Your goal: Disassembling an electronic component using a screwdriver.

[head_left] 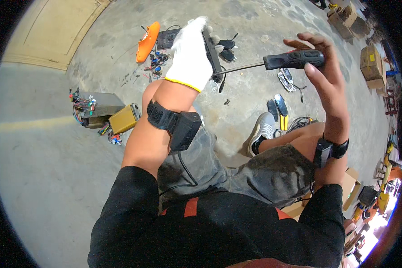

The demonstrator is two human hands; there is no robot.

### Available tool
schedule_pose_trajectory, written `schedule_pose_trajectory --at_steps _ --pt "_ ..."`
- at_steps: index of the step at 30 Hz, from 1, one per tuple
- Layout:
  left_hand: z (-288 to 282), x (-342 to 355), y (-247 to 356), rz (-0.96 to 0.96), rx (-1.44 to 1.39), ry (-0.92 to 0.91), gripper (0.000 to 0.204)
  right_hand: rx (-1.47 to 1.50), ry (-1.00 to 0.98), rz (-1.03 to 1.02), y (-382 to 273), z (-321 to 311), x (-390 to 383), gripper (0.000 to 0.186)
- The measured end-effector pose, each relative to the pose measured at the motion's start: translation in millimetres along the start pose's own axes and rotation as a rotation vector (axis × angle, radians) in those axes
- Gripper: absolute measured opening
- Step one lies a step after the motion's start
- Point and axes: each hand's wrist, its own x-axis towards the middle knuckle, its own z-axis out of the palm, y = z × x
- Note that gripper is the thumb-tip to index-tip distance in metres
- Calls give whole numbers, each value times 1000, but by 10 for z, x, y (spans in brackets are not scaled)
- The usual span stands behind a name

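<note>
My left hand (190, 56), in a white knit glove with a yellow cuff, closes around a long black casing (211, 49), its fingers mostly hidden behind the glove's back. Bare, my right hand (329, 67) holds a screwdriver (294, 59) by its black handle between thumb and fingers, some fingertips lifted off. The shaft points left, and its tip meets the near end of the casing beside my left wrist. Whether the tip sits in a screw is too small to tell. Black straps with small boxes circle both forearms.
An orange shell (148, 42), a black flat panel (167, 39) and loose wires (157, 60) lie beyond my left hand. Yellow-handled pliers (282, 111) rest by my shoe (264, 127). A gold box (124, 119) with wires stands left; cardboard boxes (371, 65) line the right.
</note>
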Motion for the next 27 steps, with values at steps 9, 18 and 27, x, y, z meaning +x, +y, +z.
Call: schedule_pose_trajectory --at_steps 9,18,27 --pt "-21 13 -20 11 28 -51 17 74 -211 5 75 -220 13 32" --pt "7 -33 -27 26 29 -59 18 -91 -79 95 21 -164 10 29" --pt "10 -24 -6 27 41 -51 20 -421 110 477 -79 -20 48 25"
